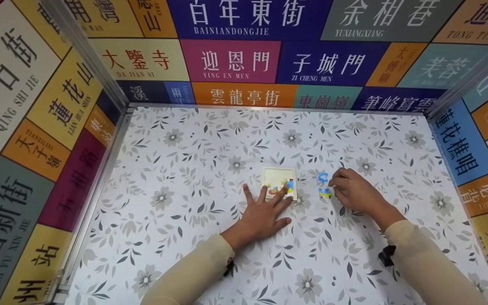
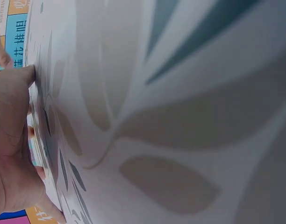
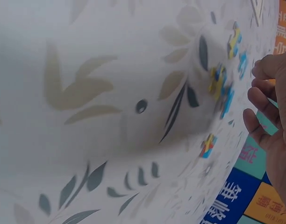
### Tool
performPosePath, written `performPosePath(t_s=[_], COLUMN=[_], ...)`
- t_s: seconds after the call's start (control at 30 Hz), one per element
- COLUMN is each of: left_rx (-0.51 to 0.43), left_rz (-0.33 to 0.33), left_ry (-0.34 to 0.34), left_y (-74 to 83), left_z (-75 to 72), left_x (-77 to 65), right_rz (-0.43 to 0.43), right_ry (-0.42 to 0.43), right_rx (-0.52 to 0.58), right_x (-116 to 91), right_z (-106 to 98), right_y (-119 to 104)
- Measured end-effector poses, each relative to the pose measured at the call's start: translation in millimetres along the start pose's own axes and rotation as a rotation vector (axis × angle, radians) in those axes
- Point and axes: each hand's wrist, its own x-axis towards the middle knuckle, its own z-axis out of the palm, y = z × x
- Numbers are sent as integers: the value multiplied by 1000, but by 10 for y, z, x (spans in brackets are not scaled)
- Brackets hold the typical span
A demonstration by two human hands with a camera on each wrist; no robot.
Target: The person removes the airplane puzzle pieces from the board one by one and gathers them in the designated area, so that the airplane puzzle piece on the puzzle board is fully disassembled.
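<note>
A small square jigsaw puzzle (image 1: 278,176) with a pale frame lies flat, with coloured pieces in its lower part. My left hand (image 1: 261,216) rests on its lower side, fingers spread and some fingertips over the picture. To the right lie loose blue and yellow puzzle pieces (image 1: 323,185). My right hand (image 1: 356,190) is right beside them, fingers loosely bent. In the right wrist view, nothing shows between the fingers (image 3: 262,100); several loose jigsaw pieces (image 3: 218,81) lie past the fingertips, and a red, yellow and blue piece (image 3: 208,145) lies apart.
A white cloth with grey flowers and leaves covers the table (image 1: 210,140). Panels with coloured street-name signs (image 1: 231,61) stand along the back and both sides, with metal rails (image 1: 100,169) at the edges. Dark wrist straps (image 1: 387,255) show at the beige sleeves.
</note>
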Motion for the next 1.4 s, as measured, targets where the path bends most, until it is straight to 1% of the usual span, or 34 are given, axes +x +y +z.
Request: performPosePath(t_s=[0.13,0.27,0.43,0.53,0.7,0.87,0.97,1.17,1.3,1.4], left_rx=[11,17,25,40,57,52,44,33,22,27], left_rz=[7,7,5,1,0,0,-1,-2,1,5], left_ry=[-5,-9,-15,-24,-32,-35,-43,-47,-43,-22], left_y=[18,25,26,31,40,32,27,36,38,32], left_z=[-5,-14,-31,-44,-41,-12,1,-23,-35,-31], left_x=[-8,-16,-23,-22,-12,-6,0,-4,-9,-16], right_rz=[48,64,72,68,26,13,8,-27,-57,-50], right_ry=[-36,-66,-116,-143,-157,-161,-179,-217,-207,-220], right_rx=[39,59,54,54,30,12,5,-15,-42,-46], right_x=[135,277,445,530,627,716,768,852,881,893], right_z=[-23,-30,-3,21,79,145,189,282,341,377], right_y=[-77,-148,-244,-295,-365,-427,-468,-557,-589,-606])
